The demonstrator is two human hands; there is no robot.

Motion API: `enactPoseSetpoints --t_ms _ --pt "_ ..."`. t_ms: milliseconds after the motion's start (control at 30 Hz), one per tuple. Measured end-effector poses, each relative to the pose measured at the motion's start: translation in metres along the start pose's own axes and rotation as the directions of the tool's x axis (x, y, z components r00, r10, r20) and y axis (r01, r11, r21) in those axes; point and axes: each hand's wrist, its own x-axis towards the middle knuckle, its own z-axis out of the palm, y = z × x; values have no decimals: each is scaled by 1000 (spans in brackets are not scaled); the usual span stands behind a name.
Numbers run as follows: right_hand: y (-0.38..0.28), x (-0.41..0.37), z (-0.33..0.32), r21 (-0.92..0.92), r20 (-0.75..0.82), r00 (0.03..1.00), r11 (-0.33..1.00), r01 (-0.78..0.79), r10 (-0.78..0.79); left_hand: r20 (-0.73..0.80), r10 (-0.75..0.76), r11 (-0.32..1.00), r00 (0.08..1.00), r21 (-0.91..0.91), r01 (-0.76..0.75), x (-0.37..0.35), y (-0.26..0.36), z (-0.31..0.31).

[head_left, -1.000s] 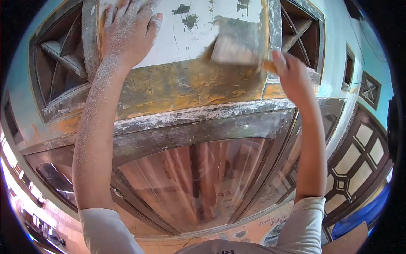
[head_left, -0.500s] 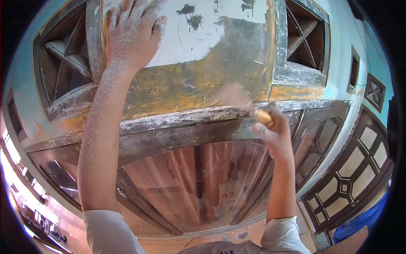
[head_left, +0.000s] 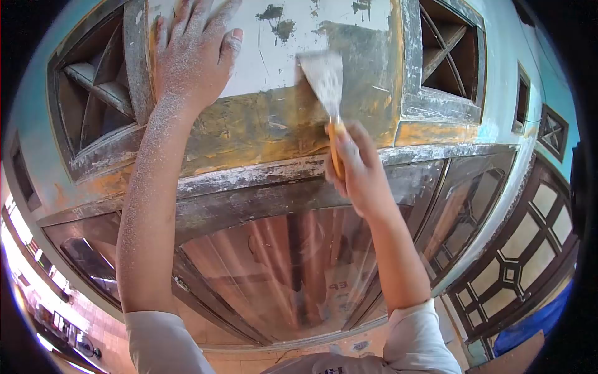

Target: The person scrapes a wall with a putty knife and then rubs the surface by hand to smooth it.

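My right hand is wrapped round the yellow handle of a paint scraper. The wide metal blade points up, its edge at the border between white paint and the scraped, dark and ochre patch of the wall panel. My left hand lies flat high on the panel's left side, fingers spread, holding nothing. Pale dust and flakes coat that hand and forearm. Several dark spots show through the white paint above.
Vent openings with crossed slats flank the panel, one at left and one at right. Below runs a worn wooden ledge over a glass pane. A patterned door and blue cloth are at the right.
My right hand has moved up and left, and the scraper has swung from a low, blurred position to upright against the white paint. My left hand stays almost in place.
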Motion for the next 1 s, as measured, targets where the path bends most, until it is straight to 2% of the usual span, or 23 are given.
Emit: enactPoseSetpoints --t_ms 67,200,300,367,433,500,567,600,633,667,700,800,867,900,967,1000 --pt "-17 13 2 55 14 996 994 90 -91 3 -15 1000 1000 7 15 0 1 0" --pt "-7 0 16 105 10 1000 994 13 -14 -8 -7 1000 1000 20 7 -3 2 1" --pt "-3 1 13 70 12 1000 997 17 -18 5 -20 1000 1000 6 20 -5 1 0" --pt "-27 12 12 70 -19 1000 997 -10 11 3 -25 1000 1000 -19 25 -4 1 2" --pt "-45 25 7 139 -13 999 990 41 -40 -1 -4 1000 1000 -11 4 -6 -2 4" --pt "-42 23 4 163 6 999 986 32 -33 -12 19 1000 1000 -3 -19 -7 -3 3" --pt "-18 8 4 173 51 997 982 -72 64 -1 -9 1000 1000 -22 9 -10 2 0" --pt "-6 -8 6 185 132 985 973 -138 114 -5 -11 1000 1000 -24 11 -12 4 -2" --pt "8 -24 15 155 53 973 960 -231 226 17 -28 999 999 -17 28 -14 6 -3" --pt "24 -33 10 100 187 955 963 -250 229 39 -45 999 998 -7 45 -16 7 -5" --pt "34 -39 11 66 208 957 973 -221 203 38 -45 999 998 -1 45 -16 9 -8" --pt "38 -42 -2 115 284 943 971 -212 172 44 -63 997 997 -37 65 -15 11 -10" --pt "28 -43 -6 235 203 967 950 -203 157 52 -13 998 999 -59 16 -15 1 -5" --pt "29 -43 -9 235 202 968 952 -198 152 47 -12 998 999 -58 15 -15 2 -4" --pt "32 -45 -16 351 42 998 935 -51 39 56 -37 996 998 -84 42 -15 4 -5" --pt "31 -44 -23 339 65 997 941 16 -41 55 -36 996 998 -82 41 -14 4 -5"
